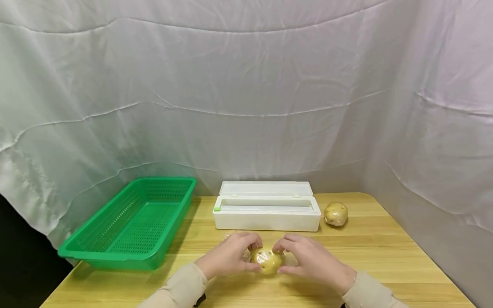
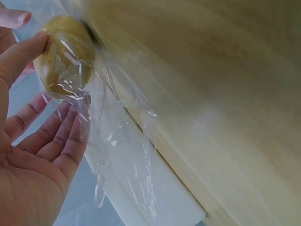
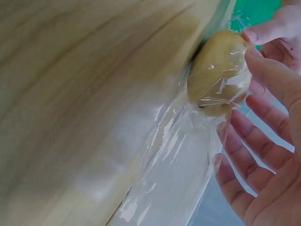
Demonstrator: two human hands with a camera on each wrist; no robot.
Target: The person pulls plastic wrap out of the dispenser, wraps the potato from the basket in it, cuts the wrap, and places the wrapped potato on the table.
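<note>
A yellow potato [image 1: 266, 261] lies on the table between both hands, with clear plastic wrap [image 2: 124, 108] over it and loose wrap trailing toward a white box. On its left side, my left hand [image 1: 233, 255] grips it, the thumb against the potato and the fingers at the film. Opposite, my right hand [image 1: 308, 259] holds the other side, its thumb on the near surface and fingertips touching the wrap. Both wrist views show the film creased and shiny across the potato, with loose folds hanging past the fingers.
Just beyond the hands stands the white wrap dispenser box [image 1: 265, 221], its lid raised. A second potato [image 1: 336, 214], shiny as if wrapped, sits to its right. At the left is a green plastic basket [image 1: 154, 262] on the wooden table [image 1: 389, 256]. Grey cloth [image 1: 250, 85] hangs behind.
</note>
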